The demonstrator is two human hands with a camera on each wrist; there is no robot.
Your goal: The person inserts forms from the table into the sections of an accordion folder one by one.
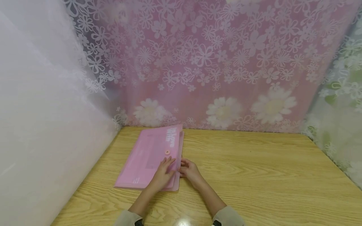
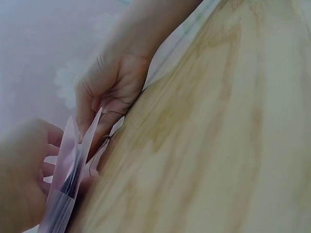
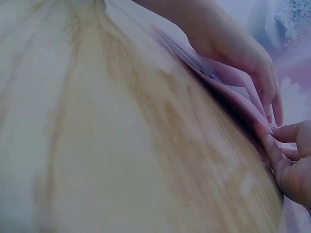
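Observation:
A pink translucent document folder (image 1: 138, 157) lies on the table's left part, with white lettering and a round button (image 1: 167, 152) on its flap. My left hand (image 1: 162, 174) rests on the flap below the button, fingers extended. At the open right edge, my right hand (image 1: 191, 172) pinches the folder's rim between thumb and fingers, as the right wrist view also shows. The left wrist view looks into the folder's mouth, where dark-edged contents (image 2: 70, 182) sit between the pink layers. A thin cord (image 2: 114, 114) runs by the right hand's fingers.
A wood-grain table (image 1: 254, 169) extends to the right of the folder. Floral curtains (image 1: 209, 62) hang behind it and at the right side, and a plain white sheet (image 1: 42, 110) hangs along the left edge.

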